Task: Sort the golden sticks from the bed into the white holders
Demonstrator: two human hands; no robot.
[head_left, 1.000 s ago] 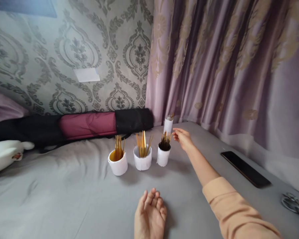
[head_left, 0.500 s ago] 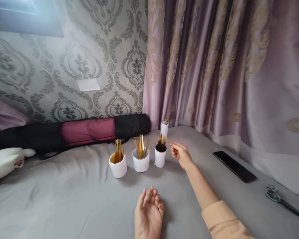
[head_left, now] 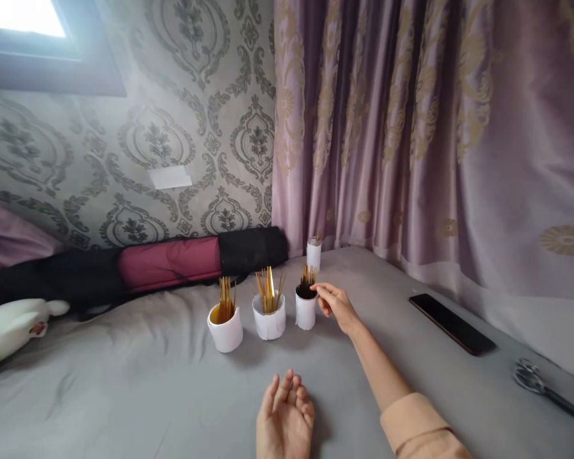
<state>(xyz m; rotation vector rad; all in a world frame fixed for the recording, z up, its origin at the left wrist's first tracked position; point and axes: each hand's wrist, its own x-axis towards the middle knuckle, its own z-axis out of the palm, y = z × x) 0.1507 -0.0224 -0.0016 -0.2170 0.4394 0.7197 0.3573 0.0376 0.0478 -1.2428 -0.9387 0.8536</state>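
My right hand (head_left: 335,306) reaches to the rim of the right-hand white cup (head_left: 306,313), its thumb and forefinger pressed together beside the thin brown sticks (head_left: 308,274) standing there. Whether a stick is between those fingertips is too small to see. My left hand (head_left: 286,414) lies palm up in front of the cups, fingers loosely curled and apart, holding nothing. To the left stand a middle white cup (head_left: 270,325) and a left white cup (head_left: 226,336), both with upright yellow-brown sticks. Behind the right-hand cup is a narrow white-wrapped jar (head_left: 314,256) with sticks at its mouth.
A phone (head_left: 452,323) and scissors (head_left: 530,377) lie on the grey sheet (head_left: 138,382) at the right. A long black and maroon bag (head_left: 169,264) runs along the wall. At the left edge is a white plush toy (head_left: 14,325); curtains (head_left: 373,140) hang behind.
My right hand has moved left, from beside the right-hand cup to its rim. My left hand stays palm up. The view has tilted slightly upward.
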